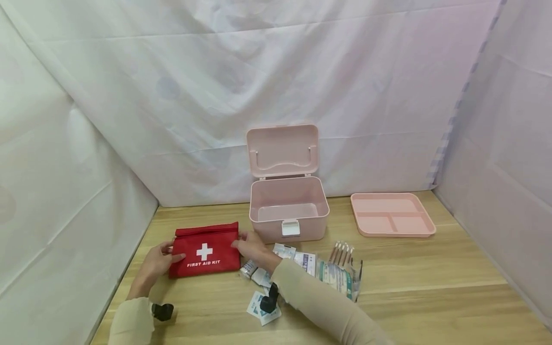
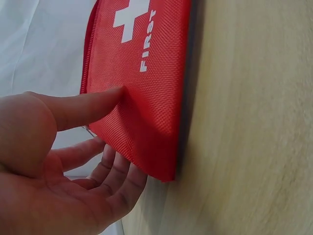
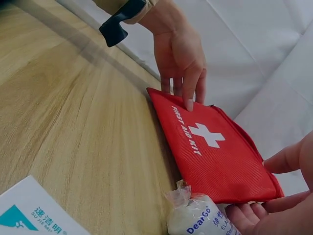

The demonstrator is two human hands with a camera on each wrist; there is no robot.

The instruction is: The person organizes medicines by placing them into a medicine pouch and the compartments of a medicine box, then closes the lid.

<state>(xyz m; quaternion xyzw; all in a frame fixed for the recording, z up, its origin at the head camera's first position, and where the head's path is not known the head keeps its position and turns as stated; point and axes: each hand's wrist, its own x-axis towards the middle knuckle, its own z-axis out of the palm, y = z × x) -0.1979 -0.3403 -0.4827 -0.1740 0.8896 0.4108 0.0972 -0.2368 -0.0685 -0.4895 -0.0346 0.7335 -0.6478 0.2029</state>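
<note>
A red first aid pouch (image 1: 189, 251) with a white cross and a zipper along its far edge lies at the left of the table. My left hand (image 1: 158, 261) grips its left end, thumb on top and fingers beneath, as the left wrist view shows with the thumb denting the fabric (image 2: 146, 107). At the right end, my right hand (image 1: 254, 248) pinches the pouch between thumb and fingers. Just below the right hand is a wrapped elastic bandage roll (image 3: 198, 218), close to the pouch's edge.
A pink box (image 1: 290, 232) with its lid raised stands at the back middle. To its right lies a pink divided tray (image 1: 393, 214). Cotton swabs (image 1: 341, 254), packaged dressings (image 1: 334, 277) and small white-blue sachets (image 1: 270, 317) lie around and beyond the right forearm. White cloth (image 1: 276, 86) hangs behind.
</note>
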